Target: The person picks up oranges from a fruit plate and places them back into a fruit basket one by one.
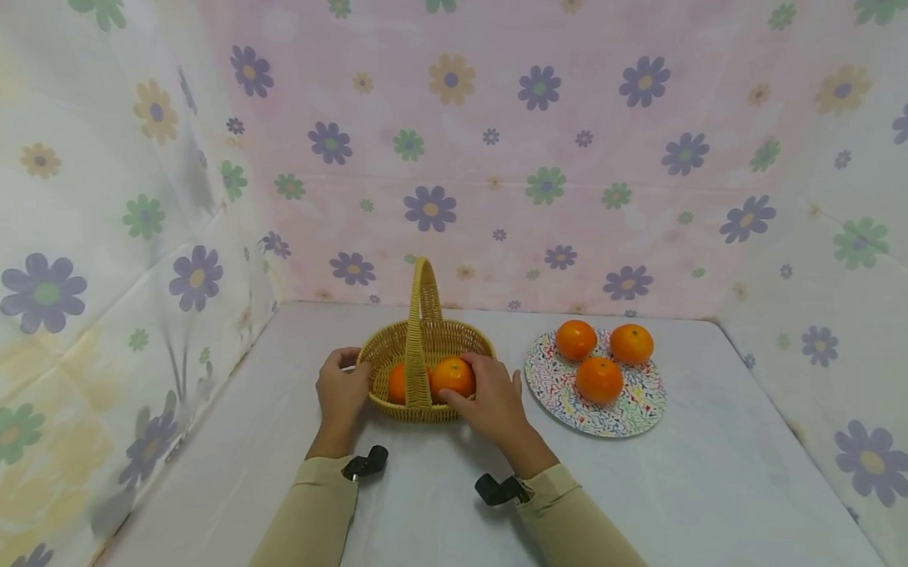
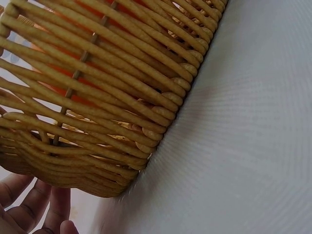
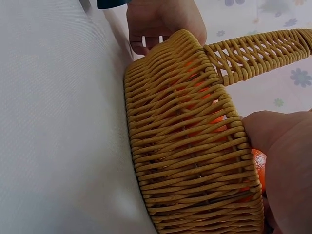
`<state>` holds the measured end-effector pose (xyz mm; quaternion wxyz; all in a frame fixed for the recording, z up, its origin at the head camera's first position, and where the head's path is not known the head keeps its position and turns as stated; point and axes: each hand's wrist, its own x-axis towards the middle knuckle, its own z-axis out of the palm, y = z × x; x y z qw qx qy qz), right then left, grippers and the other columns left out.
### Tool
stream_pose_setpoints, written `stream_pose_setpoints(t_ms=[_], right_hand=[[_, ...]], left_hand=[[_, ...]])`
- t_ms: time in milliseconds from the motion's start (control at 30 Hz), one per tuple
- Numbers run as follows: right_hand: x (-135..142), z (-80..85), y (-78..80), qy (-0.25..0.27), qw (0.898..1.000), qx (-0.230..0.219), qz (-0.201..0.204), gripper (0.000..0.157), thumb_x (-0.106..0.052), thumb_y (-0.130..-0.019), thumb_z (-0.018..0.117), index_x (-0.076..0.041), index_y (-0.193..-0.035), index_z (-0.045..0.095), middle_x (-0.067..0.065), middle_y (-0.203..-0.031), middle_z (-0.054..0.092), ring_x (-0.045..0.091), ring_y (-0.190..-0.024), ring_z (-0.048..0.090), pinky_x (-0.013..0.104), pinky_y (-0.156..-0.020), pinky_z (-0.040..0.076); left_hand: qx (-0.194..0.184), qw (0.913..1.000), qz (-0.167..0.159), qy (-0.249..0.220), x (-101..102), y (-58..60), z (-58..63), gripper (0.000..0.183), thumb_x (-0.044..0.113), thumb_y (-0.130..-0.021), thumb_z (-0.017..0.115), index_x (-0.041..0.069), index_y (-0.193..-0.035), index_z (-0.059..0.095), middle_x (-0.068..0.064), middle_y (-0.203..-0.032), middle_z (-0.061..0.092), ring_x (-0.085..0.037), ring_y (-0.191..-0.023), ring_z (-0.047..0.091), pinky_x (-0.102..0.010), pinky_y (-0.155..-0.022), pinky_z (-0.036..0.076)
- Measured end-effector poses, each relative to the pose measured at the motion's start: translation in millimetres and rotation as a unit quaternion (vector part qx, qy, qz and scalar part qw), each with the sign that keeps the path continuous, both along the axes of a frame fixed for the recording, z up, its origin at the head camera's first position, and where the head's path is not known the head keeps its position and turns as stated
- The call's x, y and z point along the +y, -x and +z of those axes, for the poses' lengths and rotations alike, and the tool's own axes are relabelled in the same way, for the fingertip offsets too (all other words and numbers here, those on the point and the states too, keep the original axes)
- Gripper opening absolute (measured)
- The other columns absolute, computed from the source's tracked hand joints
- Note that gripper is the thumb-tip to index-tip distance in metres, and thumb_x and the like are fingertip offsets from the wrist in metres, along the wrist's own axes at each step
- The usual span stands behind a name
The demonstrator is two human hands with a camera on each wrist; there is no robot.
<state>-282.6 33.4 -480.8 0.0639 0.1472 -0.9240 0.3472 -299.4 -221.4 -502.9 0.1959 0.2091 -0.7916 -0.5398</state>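
- Orange (image 1: 454, 376): inside the wicker basket (image 1: 452, 337), under the right hand (image 1: 496, 403), whose thumb and fingers look clamped on it.
- Left hand (image 1: 342, 394): clamped on the basket's end.
- Second orange (image 1: 397, 385): between the hands, beside the handle (image 1: 414, 340).
- I'd say: brace basket with the left, settle orange gently, no squeezing, spread fingers before lifting clear of handle.

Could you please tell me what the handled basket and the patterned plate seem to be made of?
Handled basket: woven, probably rattan or plastic imitation, with a faint sheen on smooth, rounded strands.
Patterned plate: perhaps melamine or ceramic, judging by its smooth-looking, printed surface; the view leaves it open.
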Motion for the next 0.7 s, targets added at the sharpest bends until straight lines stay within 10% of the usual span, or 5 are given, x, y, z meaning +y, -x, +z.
stream_pose_setpoints(t_ms=[700], right_hand=[[-1.4, 2.4, -0.2, -0.010, 1.000, -0.011, -0.004, 0.070, -0.051, -0.089, 0.076, -0.019, -0.147, 0.050, 0.003, -0.147, 0.056, 0.030, -0.138, 0.048, 0.077, -0.118, 0.011]], left_hand=[[0.008, 0.9999, -0.005, -0.004, 0.6, -1.6, 0.2, 0.034, 0.020, -0.094, 0.060, 0.009, -0.126, 0.065, -0.012, -0.125, 0.067, -0.030, -0.109, 0.063, -0.047, -0.094, 0.056]])
